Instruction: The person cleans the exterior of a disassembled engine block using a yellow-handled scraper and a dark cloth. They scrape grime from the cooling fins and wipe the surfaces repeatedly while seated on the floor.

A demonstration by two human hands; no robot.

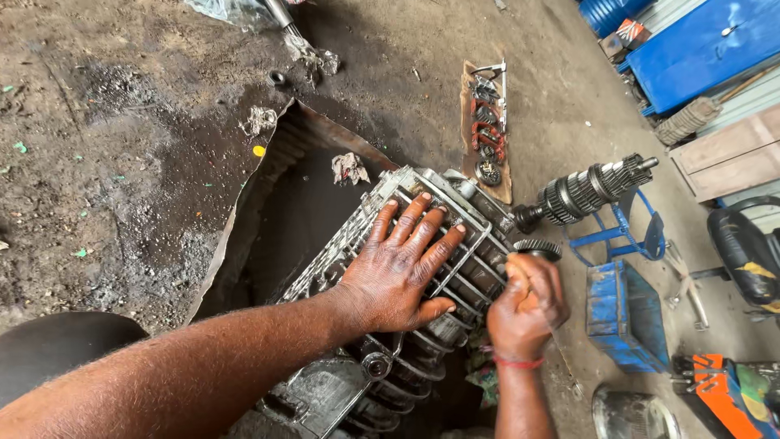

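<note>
Grey ribbed metal gearbox casing (341,268) lies on dark metal sheet (284,203) on oily ground; left hand (398,268) flat on casing top, fingers spread wide; right hand (526,305) at casing's right edge, fist closed round wooden handle (520,280); gear shaft (581,193) on blue stand (617,236) right of casing

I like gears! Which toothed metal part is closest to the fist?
The small dark gear, right above the right hand, almost touching it. The long gear shaft lies farther off, and the parts on the cardboard farther still.
</note>
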